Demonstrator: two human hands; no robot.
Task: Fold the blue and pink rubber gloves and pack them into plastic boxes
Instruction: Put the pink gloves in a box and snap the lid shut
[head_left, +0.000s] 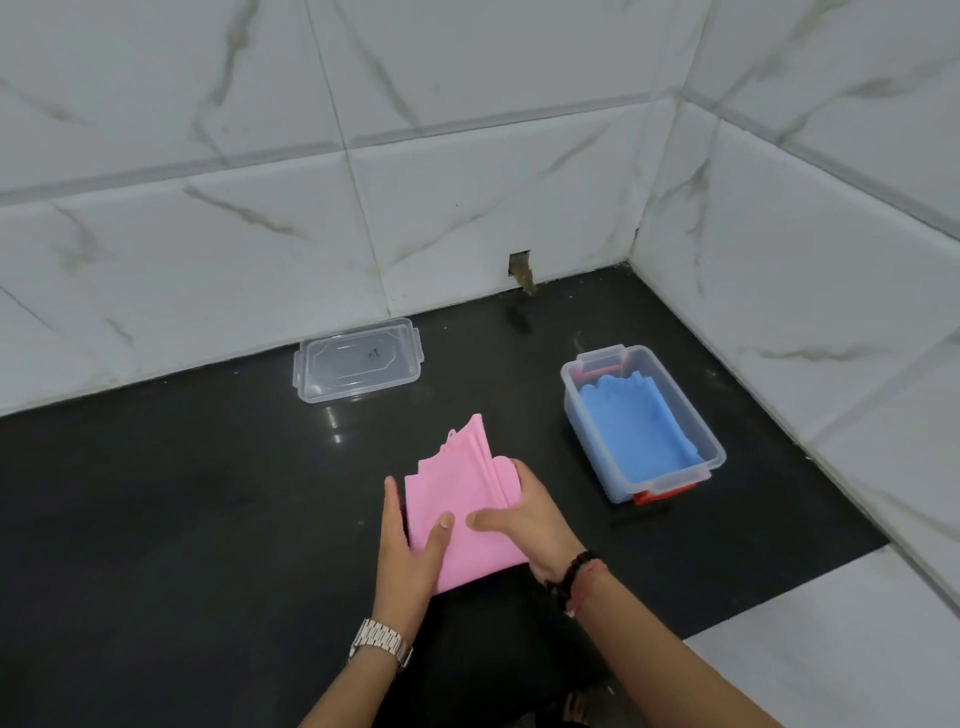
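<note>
We note the pink gloves (457, 499), folded flat, long axis pointing away; left hand (410, 551) and right hand (524, 514) pinch their smooth rubber sides.

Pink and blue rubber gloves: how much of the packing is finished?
Done: the folded blue rubber gloves lie inside the clear plastic box with red latches. In hand: the left hand and right hand hold the folded pink rubber gloves above the black floor. Left: packing the pink ones; the clear plastic lid lies by the wall, off any box.
</note>
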